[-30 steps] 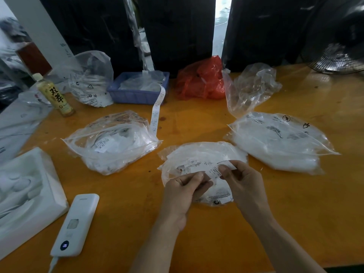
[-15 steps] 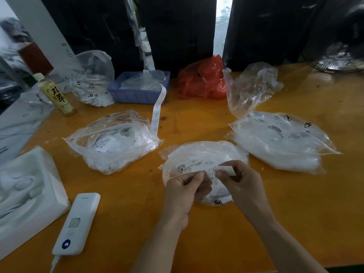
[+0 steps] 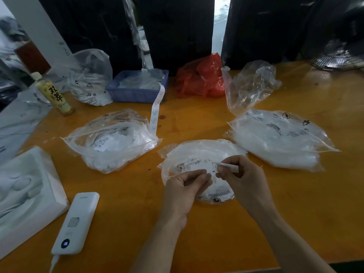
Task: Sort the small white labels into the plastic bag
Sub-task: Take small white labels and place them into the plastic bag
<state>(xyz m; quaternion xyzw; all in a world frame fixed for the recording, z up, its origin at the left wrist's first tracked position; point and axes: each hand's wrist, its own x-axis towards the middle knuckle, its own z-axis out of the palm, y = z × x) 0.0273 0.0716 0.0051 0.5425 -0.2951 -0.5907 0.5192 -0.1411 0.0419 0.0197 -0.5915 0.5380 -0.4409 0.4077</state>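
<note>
A clear plastic bag (image 3: pixel 199 152) full of small white labels lies on the orange table (image 3: pixel 197 123) in front of me. My left hand (image 3: pixel 184 187) pinches a white label strip (image 3: pixel 197 167) over the bag's near side. My right hand (image 3: pixel 239 175) pinches the strip's other end, a small white label (image 3: pixel 228 165) sticking out past my thumb. Both hands hover just above the bag, fingertips nearly touching.
Two more label-filled clear bags lie at left (image 3: pixel 112 142) and right (image 3: pixel 279 138). A blue tray (image 3: pixel 136 93) with a hanging label strip (image 3: pixel 155 113), a red bag (image 3: pixel 201 77), an empty clear bag (image 3: pixel 250 85), a bottle (image 3: pixel 53 94), a white power bank (image 3: pixel 76 223) and a white box (image 3: pixel 25 192) surround them.
My right hand has pulled its end of the label slightly up and right, away from my left hand. The bags have not moved.
</note>
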